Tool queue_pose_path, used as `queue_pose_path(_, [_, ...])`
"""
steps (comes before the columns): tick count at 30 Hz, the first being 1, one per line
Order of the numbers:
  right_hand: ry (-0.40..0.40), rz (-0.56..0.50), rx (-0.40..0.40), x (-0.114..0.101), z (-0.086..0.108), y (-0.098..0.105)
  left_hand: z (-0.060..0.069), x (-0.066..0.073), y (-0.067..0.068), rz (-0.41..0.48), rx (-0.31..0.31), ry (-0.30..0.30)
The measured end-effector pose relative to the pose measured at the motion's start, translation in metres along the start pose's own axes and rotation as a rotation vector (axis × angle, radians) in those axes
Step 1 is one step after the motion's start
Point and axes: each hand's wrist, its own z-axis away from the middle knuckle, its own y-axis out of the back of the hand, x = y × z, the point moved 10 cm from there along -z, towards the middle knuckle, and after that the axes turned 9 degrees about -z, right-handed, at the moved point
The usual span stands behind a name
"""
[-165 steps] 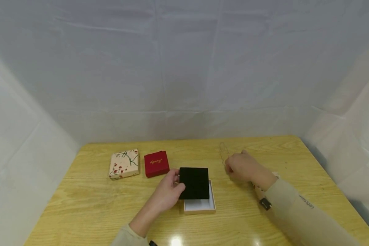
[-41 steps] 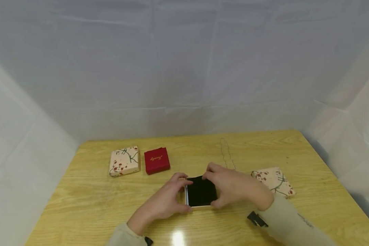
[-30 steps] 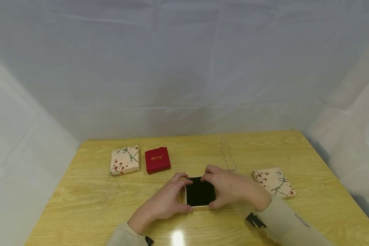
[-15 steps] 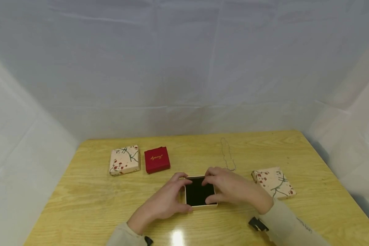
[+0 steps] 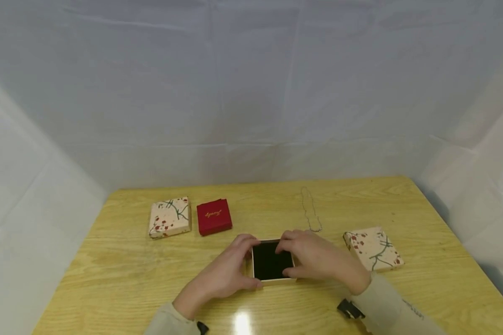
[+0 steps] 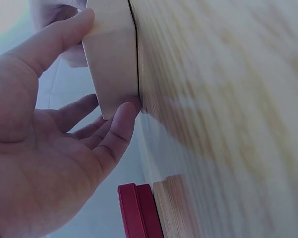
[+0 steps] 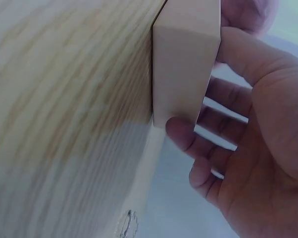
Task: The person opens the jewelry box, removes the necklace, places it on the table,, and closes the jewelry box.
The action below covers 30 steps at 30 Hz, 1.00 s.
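A shallow pale jewelry box base [image 5: 272, 280] sits on the table, with a flat black pad [image 5: 271, 260] lying inside its walls. My left hand [image 5: 226, 272] grips the box from the left, thumb along the near wall and fingers at the far corner. From the right, my right hand [image 5: 318, 258] holds the box's right end; its thumb and index fingertip touch the pad near that edge. In the right wrist view, another finger rests against the pale side wall [image 7: 183, 69]. Behind the right hand lies a thin chain necklace [image 5: 317, 231], loosely looped.
A cream, flower-patterned box lid or box [image 5: 374, 249] lies beyond the right hand. Further left stand a red box [image 5: 214, 217] with gold lettering and another cream flowered box [image 5: 170, 217]. White sheeting [image 5: 251, 93] hangs behind the wooden table [image 5: 121, 270].
Earlier the left hand held the black pad above the box and the right hand was at the necklace. Now the pad lies inside, both hands at the box; the right fingers have shifted slightly.
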Motion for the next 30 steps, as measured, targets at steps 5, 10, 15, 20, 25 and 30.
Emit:
queue_pose_path(5, [-0.037, -0.014, -0.010, 0.000, -0.002, 0.000, 0.000, 0.000, 0.001, 0.018, 0.021, -0.007])
queue_pose_path(10, [-0.056, -0.064, 0.014, 0.003, 0.007, 0.010, 0.001, -0.001, 0.000, 0.015, 0.029, -0.003])
queue_pose_path(15, [-0.080, -0.102, 0.044, 0.014, 0.028, 0.035, 0.000, -0.001, -0.001, 0.012, 0.031, 0.001])
queue_pose_path(20, [-0.160, -0.111, -0.001, 0.035, 0.056, 0.053, -0.001, -0.002, -0.001, 0.013, 0.027, 0.005])
queue_pose_path(25, [-0.248, -0.089, -0.032, 0.059, 0.082, 0.066, 0.000, -0.001, 0.001, 0.023, 0.023, 0.011])
queue_pose_path(30, [-0.350, -0.058, -0.072, 0.083, 0.102, 0.067, 0.001, -0.001, 0.002, 0.024, 0.023, 0.018])
